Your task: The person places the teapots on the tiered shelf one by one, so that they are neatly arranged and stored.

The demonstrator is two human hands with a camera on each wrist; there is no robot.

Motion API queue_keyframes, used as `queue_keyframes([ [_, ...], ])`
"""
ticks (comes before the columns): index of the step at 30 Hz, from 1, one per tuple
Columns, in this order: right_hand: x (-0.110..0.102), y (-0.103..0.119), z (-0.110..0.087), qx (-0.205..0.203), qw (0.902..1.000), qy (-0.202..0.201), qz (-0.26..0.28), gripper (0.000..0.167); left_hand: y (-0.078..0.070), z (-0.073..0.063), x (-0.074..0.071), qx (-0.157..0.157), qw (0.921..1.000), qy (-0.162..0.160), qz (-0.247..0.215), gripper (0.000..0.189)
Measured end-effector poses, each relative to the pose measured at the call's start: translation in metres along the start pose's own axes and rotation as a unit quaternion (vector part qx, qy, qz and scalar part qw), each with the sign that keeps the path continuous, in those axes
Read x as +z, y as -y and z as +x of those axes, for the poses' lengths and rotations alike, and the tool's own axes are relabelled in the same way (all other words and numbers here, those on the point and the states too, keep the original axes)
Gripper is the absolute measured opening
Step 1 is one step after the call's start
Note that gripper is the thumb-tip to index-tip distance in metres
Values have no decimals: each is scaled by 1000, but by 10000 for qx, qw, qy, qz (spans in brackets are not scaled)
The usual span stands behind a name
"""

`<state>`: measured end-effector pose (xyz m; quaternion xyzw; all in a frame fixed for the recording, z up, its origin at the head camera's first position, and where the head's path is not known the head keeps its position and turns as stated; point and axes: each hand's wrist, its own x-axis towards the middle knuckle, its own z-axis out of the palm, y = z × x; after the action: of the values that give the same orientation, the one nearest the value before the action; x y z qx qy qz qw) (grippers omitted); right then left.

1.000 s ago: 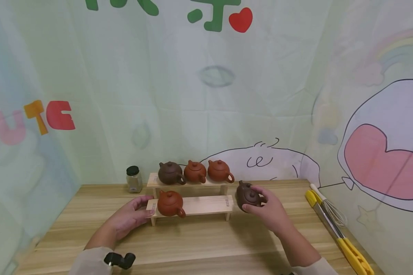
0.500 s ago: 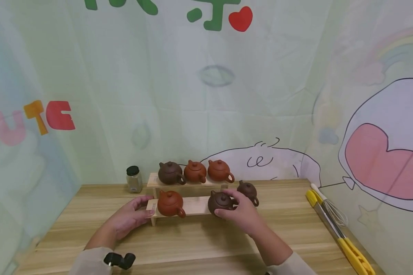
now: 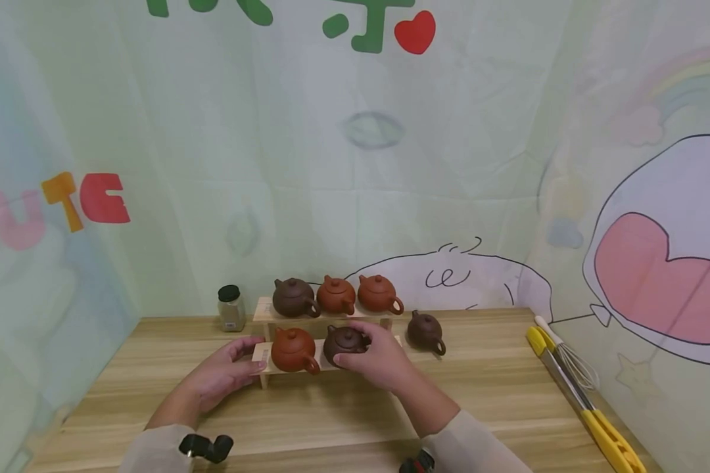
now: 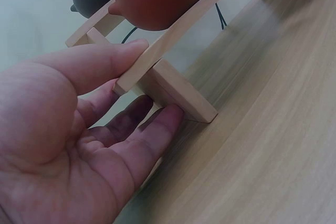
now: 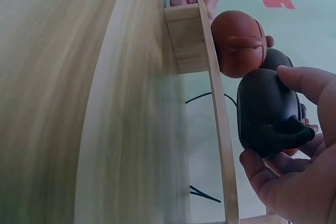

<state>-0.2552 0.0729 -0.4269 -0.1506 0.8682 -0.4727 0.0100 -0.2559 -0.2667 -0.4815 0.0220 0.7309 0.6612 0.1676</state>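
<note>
My right hand [image 3: 384, 358] grips a dark brown teapot [image 3: 343, 341] by its sides, thumb in front and fingers behind. In the right wrist view a narrow gap shows between this teapot and the board of the lower tier. To its left, an orange-red teapot [image 3: 292, 349] sits on that lower tier of a wooden stand [image 3: 261, 353]. My left hand [image 3: 227, 373] holds the tier's left end; in the left wrist view the thumb lies at the board's edge and fingers touch the leg [image 4: 184, 93]. Along the upper tier stand a dark teapot [image 3: 292, 299] and two orange-red teapots [image 3: 377, 293].
Another dark teapot [image 3: 425, 330] stands on the wooden table [image 3: 307, 420], right of the stand. A black-lidded jar [image 3: 231, 310] is at the back left. Yellow-handled tongs [image 3: 574, 387] and a whisk [image 3: 575, 364] lie along the right edge. A printed cloth [image 3: 272, 164] hangs behind.
My right hand has carried the dark teapot leftward from beside the stand to over the lower tier, near the orange-red teapot. The table's dark teapot came into full view. My left hand stayed put.
</note>
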Motion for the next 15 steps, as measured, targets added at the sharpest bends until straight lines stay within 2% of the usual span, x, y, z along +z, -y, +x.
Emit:
queue_keyframes([
  [10,15,0,10,92,9993,12,-370,71,0,1,0,15,10000,30,-28,80],
  [15,15,0,10,87,9994,-5,-349,70,2,2,0,6,10000,9,25,80],
])
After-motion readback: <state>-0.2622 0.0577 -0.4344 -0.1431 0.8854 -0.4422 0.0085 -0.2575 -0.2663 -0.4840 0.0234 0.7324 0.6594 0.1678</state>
